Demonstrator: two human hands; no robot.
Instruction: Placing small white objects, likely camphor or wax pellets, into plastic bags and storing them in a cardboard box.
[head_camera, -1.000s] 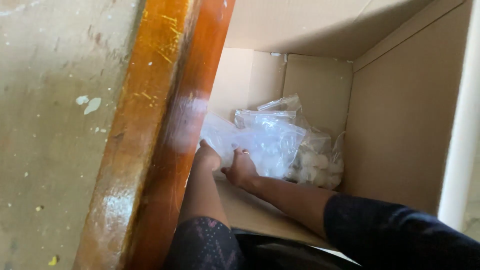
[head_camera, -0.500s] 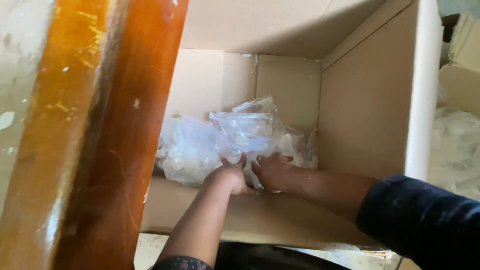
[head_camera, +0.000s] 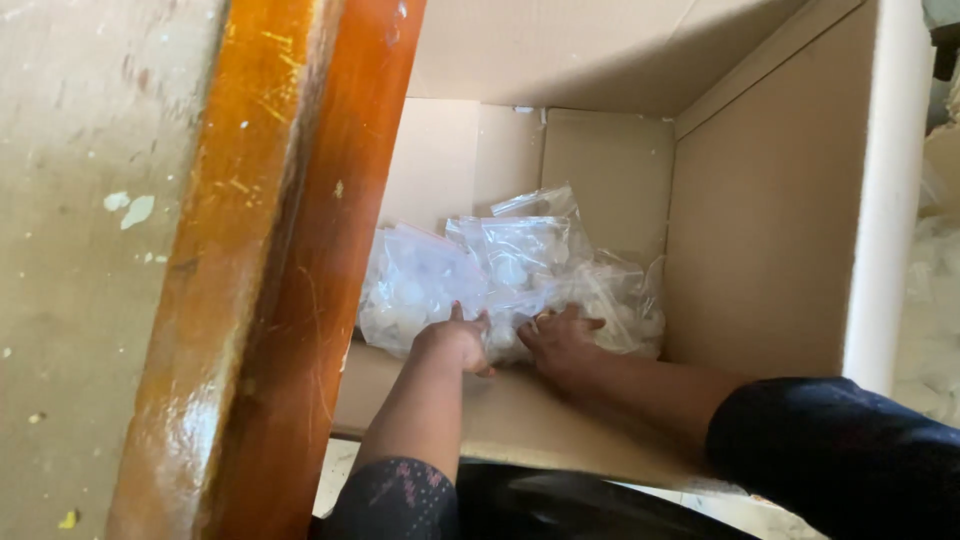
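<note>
Head view: left hand and right hand, fingers spread, press on clear plastic zip bags inside a brown cardboard box.

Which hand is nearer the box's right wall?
Right. The right hand lies on the bags, closer to the right wall; the left hand is beside it, farther away.

carrier: big open cardboard box, plain tan walls, flaps up | on its floor: a heap of clear plastic zip bags stuffed with small whitish bits, pushed up against the back wall, kinda piled on each other | front strip of the box floor is bare cardboard
</note>
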